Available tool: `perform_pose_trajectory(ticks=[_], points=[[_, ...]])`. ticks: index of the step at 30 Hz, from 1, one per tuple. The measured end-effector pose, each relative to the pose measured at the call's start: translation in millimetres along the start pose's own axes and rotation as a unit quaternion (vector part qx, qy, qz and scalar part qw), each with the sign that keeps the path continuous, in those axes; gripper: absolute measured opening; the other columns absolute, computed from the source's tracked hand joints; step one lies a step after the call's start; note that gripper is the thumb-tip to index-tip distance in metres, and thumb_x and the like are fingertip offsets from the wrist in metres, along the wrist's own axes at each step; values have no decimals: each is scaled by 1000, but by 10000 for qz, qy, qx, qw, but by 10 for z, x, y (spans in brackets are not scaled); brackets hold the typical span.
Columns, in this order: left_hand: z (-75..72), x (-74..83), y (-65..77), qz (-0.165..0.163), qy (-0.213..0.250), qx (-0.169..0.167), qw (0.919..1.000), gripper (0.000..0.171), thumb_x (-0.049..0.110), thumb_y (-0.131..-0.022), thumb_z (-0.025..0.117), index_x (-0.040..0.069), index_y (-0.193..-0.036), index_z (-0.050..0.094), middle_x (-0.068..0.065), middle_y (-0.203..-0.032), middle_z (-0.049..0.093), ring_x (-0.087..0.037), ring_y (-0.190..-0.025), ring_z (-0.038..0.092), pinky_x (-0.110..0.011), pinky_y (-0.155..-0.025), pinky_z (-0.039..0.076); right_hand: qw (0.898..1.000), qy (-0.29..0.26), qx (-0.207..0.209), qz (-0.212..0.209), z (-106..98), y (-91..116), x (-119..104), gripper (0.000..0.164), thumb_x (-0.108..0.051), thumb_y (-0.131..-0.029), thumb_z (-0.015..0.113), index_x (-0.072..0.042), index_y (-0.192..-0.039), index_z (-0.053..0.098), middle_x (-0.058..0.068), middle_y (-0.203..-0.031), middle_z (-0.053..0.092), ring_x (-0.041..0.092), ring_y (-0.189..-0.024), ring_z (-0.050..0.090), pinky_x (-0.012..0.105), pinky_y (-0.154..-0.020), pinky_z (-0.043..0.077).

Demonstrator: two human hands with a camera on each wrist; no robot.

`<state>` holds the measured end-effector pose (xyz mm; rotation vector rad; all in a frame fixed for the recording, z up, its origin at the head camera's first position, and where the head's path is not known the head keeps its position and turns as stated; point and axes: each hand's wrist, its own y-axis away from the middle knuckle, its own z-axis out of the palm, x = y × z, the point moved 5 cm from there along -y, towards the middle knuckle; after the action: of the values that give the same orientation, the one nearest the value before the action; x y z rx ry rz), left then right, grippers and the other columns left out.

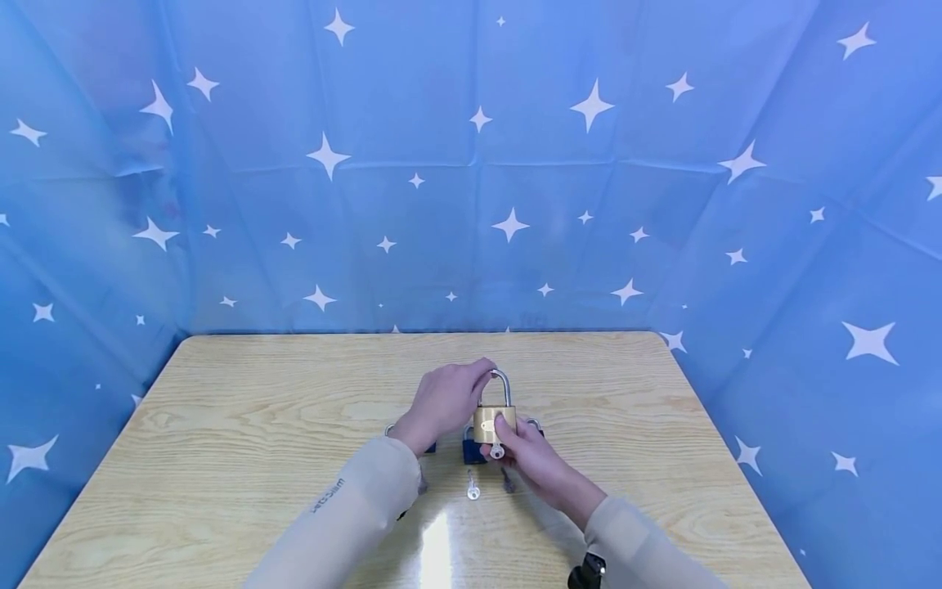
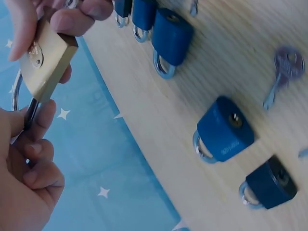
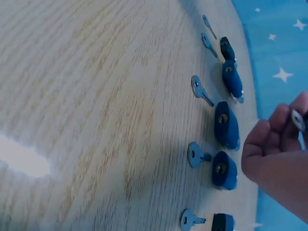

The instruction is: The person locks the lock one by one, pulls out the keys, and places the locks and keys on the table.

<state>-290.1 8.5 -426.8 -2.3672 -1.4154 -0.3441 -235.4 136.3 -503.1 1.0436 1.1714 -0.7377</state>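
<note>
A brass padlock (image 1: 484, 415) is held up above the table, its metal shackle (image 1: 506, 384) at the top. My left hand (image 1: 445, 401) pinches the shackle between thumb and fingers. My right hand (image 1: 540, 462) grips the brass body, thumb across its front. A key (image 1: 497, 451) sticks out at the underside of the body; the right wrist view shows the key's head (image 3: 297, 120) beside the right fingers. In the left wrist view the padlock (image 2: 48, 57) is tilted between both hands. Whether the shackle is released from the body, I cannot tell.
Several blue padlocks (image 3: 226, 126) stand in a row on the wooden table (image 1: 257, 409), keyholes facing the near side. Loose keys (image 3: 198, 89) lie in front of them. A blue star-patterned curtain (image 1: 412, 270) surrounds the table's back and sides.
</note>
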Motion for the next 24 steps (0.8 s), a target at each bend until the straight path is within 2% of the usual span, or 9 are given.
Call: perform_pose_trajectory(ticks=[5,8,11,14,24], points=[[-29,51,-31,430,-799,269,9955,25,35,-105,41,23,-90,57,10,-59,44,-9,-53,45,-25,-48,34,9995,116,285,-11,0,32,-12,50,-43,-104,39,2,-124,46,-4,-85,59,9,-86,60,29,-87,49],[-44,72,-47,647,-1126,332,9910,27,36,-105,42,22,-86,54,10,-59,44,-9,-55,45,-24,-48,35,9987,247,438,-30,-7,49,-20,52,-45,-104,39,2,-125,47,-2,-86,60,10,-86,62,29,-86,50],[-51,89,-52,800,-1337,231,9875,25,36,-105,42,21,-89,54,10,-58,45,-9,-54,45,-23,-48,35,9982,325,501,5,-11,63,-24,55,-48,-103,39,1,-127,47,0,-89,63,11,-84,64,29,-82,50],[-52,100,-51,851,-1372,136,9868,24,36,-105,41,21,-92,54,10,-59,45,-8,-53,44,-22,-48,36,9984,230,520,52,-7,64,-16,56,-49,-102,39,1,-128,45,2,-89,64,11,-82,65,28,-78,49],[-53,99,-56,743,-1302,165,9886,23,34,-106,40,20,-93,53,10,-61,47,-8,-52,44,-23,-49,36,9963,-400,759,62,40,46,-13,53,-45,-103,41,2,-127,43,0,-85,59,10,-75,59,21,-69,50]])
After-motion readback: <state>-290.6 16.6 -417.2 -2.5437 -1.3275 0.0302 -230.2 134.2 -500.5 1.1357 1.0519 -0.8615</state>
